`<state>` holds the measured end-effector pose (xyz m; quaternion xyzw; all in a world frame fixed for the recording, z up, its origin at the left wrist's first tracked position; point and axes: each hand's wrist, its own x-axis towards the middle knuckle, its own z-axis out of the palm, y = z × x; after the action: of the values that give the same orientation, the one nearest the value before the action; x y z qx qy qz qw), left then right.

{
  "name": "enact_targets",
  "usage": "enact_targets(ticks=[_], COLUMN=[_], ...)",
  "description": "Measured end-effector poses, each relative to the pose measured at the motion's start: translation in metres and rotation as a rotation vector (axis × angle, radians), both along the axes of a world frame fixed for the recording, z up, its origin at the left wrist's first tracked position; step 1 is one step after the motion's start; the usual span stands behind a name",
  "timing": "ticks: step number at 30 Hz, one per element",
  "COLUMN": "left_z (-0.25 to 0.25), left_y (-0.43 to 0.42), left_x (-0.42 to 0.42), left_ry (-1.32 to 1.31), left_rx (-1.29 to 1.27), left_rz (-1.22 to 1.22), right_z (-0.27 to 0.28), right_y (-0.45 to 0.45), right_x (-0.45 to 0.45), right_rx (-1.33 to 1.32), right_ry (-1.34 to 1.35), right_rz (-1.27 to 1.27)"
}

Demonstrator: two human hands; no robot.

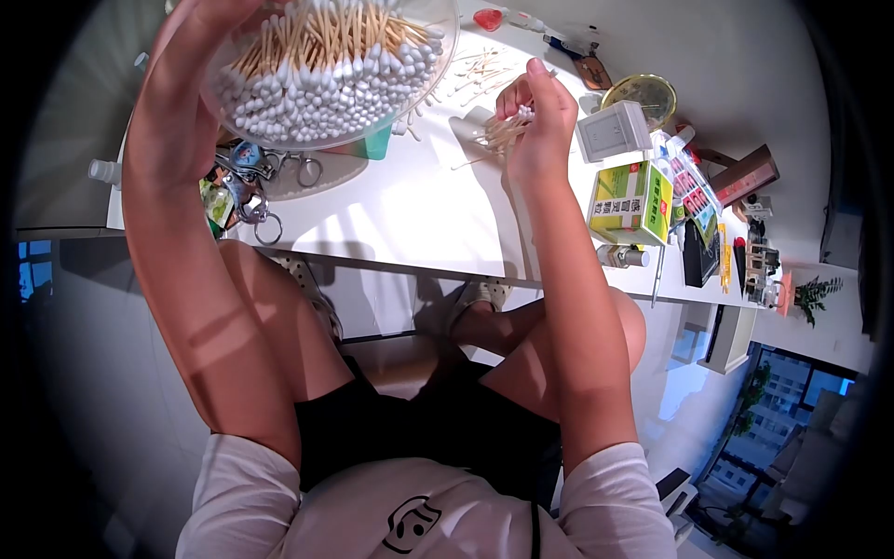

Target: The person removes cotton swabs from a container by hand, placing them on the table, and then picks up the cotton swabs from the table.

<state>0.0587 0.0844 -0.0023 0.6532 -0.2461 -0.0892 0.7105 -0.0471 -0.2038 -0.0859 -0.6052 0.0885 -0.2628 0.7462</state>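
Observation:
A clear round container (333, 142) full of cotton swabs (331, 88) is held up at the upper left by my left hand (216, 20), whose fingers are partly hidden at the frame's top edge. My right hand (543, 116) is closed round a bunch of cotton swabs (504, 133), their wooden sticks pointing left over the white table (419, 219). Loose swabs (480, 73) lie scattered on the table between the container and my right hand.
Metal scissors (264, 182) lie at the left, near a green object (377, 140) under the container. To the right stand a white box (615, 130), a green and yellow box (631, 202), a small bottle (622, 255) and a round gold-rimmed dish (643, 96).

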Motion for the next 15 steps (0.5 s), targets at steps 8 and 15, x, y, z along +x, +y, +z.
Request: enact_targets(ticks=[8, 15], left_z=[-0.002, -0.013], left_y=[0.001, 0.012], left_x=[0.002, 0.020], left_ry=[0.004, 0.035], left_rx=[-0.009, -0.035], left_rz=[-0.001, 0.023], right_z=[0.016, 0.016], right_y=[0.001, -0.007], right_x=[0.005, 0.009], right_rx=[-0.167, -1.149], right_ry=[0.154, 0.073], right_rz=[0.007, -0.208])
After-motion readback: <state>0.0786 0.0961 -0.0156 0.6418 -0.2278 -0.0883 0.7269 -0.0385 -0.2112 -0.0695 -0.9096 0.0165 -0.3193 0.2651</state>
